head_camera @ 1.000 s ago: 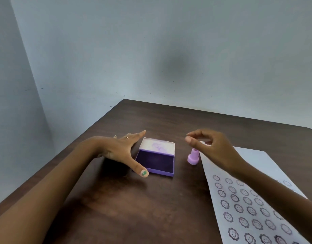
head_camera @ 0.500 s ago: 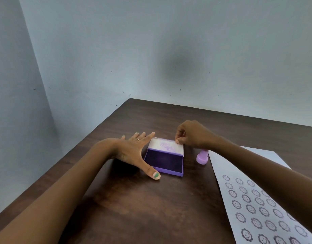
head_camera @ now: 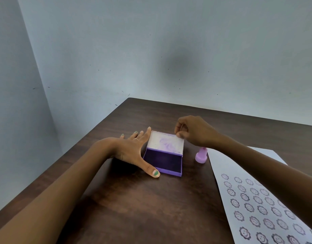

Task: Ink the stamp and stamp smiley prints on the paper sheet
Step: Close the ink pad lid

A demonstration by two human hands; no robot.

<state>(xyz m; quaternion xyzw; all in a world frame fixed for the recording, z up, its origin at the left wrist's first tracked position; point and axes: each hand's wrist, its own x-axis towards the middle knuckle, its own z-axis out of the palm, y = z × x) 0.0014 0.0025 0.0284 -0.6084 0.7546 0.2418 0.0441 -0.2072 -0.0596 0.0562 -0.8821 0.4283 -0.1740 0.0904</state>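
Stamp (head_camera: 201, 155) stands untouched just right of the ink pad (head_camera: 163, 162); right hand (head_camera: 194, 131) pinches the raised lid (head_camera: 165, 142), left hand (head_camera: 134, 150) splayed flat against the pad's left side. Lid could drop shut, or inky fingers smudge the paper sheet (head_camera: 267, 199).
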